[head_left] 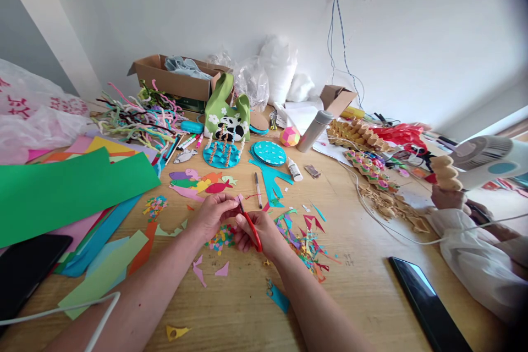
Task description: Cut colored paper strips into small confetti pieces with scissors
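At the near edge, 1 yellow scrap (176,333) is lying on the desk (350,291). To the right, 1 phone (427,302) is resting flat, well apart from the cuttings, presumably for protection. Farther in, pink offcuts (222,269) are lying just in front of the hands.

The right hand (262,231) is gripping the scissors (253,229) by the red handles and directing the blades away from the body, probably for safe control. The left hand (215,213) is pinching 1 small pink paper piece (238,198) at the blades, apparently to steady it by its edge. This piece is sitting above the desk, between the 2 hands; paper dots (219,239) are lying below.

Beyond the hands, paper fish (218,187) are lying grouped and overlapping, likely for sorting. To their right, blue discs (269,153) are lying stacked, probably to save space. At the rear, 1 green panda bag (226,113) is standing upright near 1 cardboard box (173,81).
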The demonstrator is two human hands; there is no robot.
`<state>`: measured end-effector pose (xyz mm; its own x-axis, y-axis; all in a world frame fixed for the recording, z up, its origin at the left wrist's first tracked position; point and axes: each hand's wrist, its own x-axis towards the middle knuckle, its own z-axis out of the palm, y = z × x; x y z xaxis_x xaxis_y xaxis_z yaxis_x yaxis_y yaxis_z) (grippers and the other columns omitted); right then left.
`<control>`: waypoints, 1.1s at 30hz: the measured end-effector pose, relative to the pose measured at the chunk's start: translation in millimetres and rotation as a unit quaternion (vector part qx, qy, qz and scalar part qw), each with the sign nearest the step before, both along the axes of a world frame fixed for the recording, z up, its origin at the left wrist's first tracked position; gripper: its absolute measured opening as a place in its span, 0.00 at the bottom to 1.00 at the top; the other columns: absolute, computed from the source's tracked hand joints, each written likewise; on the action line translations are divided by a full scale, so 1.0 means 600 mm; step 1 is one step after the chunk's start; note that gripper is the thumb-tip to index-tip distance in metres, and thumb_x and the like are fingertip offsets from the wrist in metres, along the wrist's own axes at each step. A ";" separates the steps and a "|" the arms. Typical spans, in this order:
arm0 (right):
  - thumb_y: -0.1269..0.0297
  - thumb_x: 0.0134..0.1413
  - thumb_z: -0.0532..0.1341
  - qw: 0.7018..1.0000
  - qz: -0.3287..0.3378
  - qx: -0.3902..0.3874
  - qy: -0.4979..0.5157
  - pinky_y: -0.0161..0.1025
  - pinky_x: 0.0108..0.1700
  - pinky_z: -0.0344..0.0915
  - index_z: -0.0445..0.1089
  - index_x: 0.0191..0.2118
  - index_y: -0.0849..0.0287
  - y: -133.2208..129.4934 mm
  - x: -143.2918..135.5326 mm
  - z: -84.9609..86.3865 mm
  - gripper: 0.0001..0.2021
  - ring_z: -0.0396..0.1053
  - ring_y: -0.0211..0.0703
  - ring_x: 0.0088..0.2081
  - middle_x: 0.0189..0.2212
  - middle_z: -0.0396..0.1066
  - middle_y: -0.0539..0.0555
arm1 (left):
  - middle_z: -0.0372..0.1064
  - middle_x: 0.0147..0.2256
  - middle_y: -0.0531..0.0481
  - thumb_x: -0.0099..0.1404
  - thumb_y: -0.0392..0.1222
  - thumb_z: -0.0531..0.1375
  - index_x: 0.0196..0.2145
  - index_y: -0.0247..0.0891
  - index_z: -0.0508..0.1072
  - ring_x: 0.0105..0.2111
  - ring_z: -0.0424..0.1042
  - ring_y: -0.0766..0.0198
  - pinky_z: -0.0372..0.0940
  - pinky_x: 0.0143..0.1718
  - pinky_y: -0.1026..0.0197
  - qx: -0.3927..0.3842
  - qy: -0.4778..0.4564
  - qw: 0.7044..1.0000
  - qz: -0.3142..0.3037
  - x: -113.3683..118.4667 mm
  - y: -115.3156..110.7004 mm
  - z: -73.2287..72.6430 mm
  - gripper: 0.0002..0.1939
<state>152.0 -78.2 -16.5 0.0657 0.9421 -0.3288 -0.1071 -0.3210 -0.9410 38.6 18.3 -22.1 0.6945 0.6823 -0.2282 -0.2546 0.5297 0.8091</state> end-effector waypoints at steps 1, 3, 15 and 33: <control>0.41 0.41 0.63 1.000 -0.002 0.001 0.000 0.31 0.17 0.63 0.65 0.24 0.64 0.000 0.000 0.001 0.25 0.65 0.35 0.15 0.16 0.70 0.52 | 0.71 0.22 0.51 0.47 0.37 0.66 0.23 0.34 0.73 0.22 0.68 0.68 0.62 0.27 0.64 0.001 0.000 1.000 -0.001 0.000 0.000 0.000 0.06; 0.41 0.41 0.63 1.000 -0.005 0.001 -0.002 0.31 0.17 0.63 0.66 0.24 0.64 0.000 -0.001 0.002 0.25 0.65 0.34 0.15 0.16 0.69 0.51 | 0.71 0.22 0.51 0.46 0.37 0.66 0.23 0.34 0.73 0.23 0.68 0.67 0.62 0.27 0.64 0.000 0.004 1.000 0.000 0.001 0.000 0.000 0.06; 0.40 0.41 0.63 1.000 0.002 -0.007 -0.004 0.31 0.17 0.63 0.65 0.24 0.63 0.000 0.000 -0.001 0.25 0.65 0.35 0.14 0.16 0.69 0.51 | 0.72 0.23 0.50 0.46 0.38 0.66 0.24 0.34 0.74 0.24 0.70 0.66 0.63 0.28 0.63 -0.003 0.008 1.000 0.017 0.000 0.001 0.000 0.07; 0.40 0.40 0.63 1.000 -0.001 -0.009 -0.008 0.31 0.17 0.63 0.64 0.24 0.63 0.000 0.000 0.001 0.26 0.66 0.35 0.15 0.16 0.70 0.52 | 0.71 0.23 0.51 0.45 0.37 0.67 0.23 0.34 0.73 0.23 0.69 0.67 0.62 0.27 0.64 -0.003 0.021 1.000 0.008 0.002 0.001 -0.001 0.07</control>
